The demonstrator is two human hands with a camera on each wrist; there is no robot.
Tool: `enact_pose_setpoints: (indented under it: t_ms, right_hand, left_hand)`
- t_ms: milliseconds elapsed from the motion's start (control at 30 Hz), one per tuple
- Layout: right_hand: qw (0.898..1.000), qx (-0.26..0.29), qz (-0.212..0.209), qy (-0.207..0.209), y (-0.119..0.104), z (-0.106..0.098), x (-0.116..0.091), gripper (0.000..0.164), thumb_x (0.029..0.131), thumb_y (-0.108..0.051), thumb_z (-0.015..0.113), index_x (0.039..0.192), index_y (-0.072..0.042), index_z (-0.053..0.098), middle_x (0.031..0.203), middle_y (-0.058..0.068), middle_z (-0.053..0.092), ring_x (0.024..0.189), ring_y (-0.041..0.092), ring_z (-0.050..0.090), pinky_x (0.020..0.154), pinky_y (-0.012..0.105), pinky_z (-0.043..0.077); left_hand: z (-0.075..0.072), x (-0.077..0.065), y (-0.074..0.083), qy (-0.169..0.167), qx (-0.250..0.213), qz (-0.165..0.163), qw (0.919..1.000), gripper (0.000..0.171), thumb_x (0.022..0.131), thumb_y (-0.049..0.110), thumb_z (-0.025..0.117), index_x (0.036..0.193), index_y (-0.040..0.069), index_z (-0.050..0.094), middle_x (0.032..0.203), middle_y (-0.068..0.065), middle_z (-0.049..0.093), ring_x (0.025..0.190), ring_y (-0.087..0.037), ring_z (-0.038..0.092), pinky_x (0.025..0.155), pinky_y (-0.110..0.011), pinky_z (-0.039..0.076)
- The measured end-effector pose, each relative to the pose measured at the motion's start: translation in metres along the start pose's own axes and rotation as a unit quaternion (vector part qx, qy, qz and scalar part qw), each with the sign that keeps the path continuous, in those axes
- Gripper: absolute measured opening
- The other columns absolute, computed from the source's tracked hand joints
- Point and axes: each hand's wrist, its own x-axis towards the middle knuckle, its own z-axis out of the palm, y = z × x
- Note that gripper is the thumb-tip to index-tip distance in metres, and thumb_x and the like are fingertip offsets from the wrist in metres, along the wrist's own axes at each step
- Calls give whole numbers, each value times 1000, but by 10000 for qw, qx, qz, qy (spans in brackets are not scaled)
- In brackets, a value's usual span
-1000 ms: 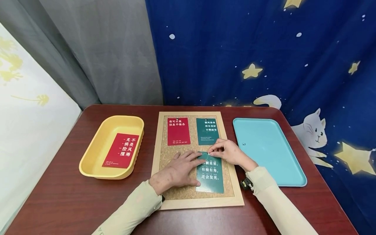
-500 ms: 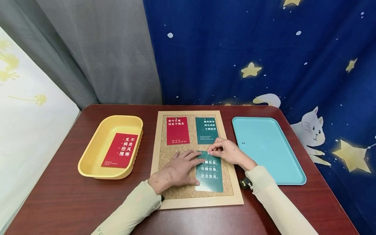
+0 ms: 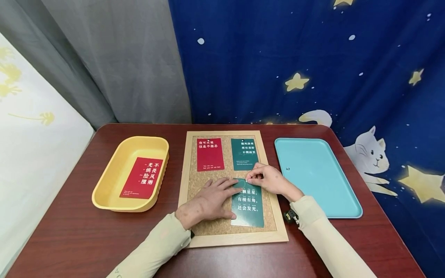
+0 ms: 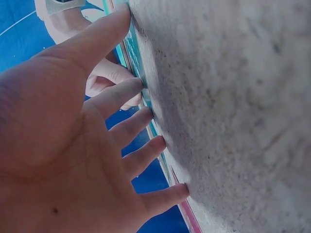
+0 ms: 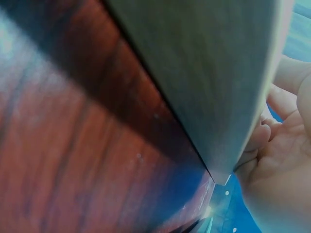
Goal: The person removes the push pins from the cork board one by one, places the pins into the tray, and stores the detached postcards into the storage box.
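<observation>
A green card [image 3: 248, 216] with white writing lies on the lower right of the wood-framed corkboard [image 3: 210, 229]. My left hand [image 3: 212, 202] rests with spread fingers across the card's left side and the cork; in the left wrist view its fingertips [image 4: 156, 141] meet the board's surface. At the card's top edge, thumb and forefinger of my right hand [image 3: 272, 180] pinch a small pale thumbtack [image 3: 247, 180], mostly hidden by the fingers. The right wrist view shows the curled right hand [image 5: 282, 150] beyond the board's frame [image 5: 209, 87].
Above are a red card [image 3: 210, 158] and another green card [image 3: 245, 158], each tacked at its top. Left of the board, a yellow basket [image 3: 104, 193] holds a red card [image 3: 139, 185]. A blue tray [image 3: 323, 173] to the right bears one small shiny tack [image 3: 287, 168].
The head view has shifted very slightly. Both hands and the green card keep their places on the board.
</observation>
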Motion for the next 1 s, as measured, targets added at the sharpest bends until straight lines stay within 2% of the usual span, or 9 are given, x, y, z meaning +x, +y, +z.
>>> enact_pose_setpoints:
  t_ms: [733, 1000]
  right_hand:
    - [10000, 61, -47, -50, 2, -2, -2, 9, 99, -21, 72, 100, -20, 81, 92, -1, 58, 76, 12, 48, 69, 23, 42]
    - [9996, 235, -23, -144, 1, -3, -1, 9, 100, -21, 71, 101, -21, 80, 94, 0, 60, 80, 14, 50, 73, 25, 44]
  left_hand:
    - [-1, 1, 1, -163, -19, -66, 9998, 81, 86, 55, 80, 157, 31, 47, 171, 4, 33, 160, -28, 27, 128, -66, 23]
    - [-2, 0, 0, -148, -75, -62, 9998, 81, 87, 54, 80, 157, 30, 47, 171, 4, 33, 161, -28, 25, 128, -66, 22]
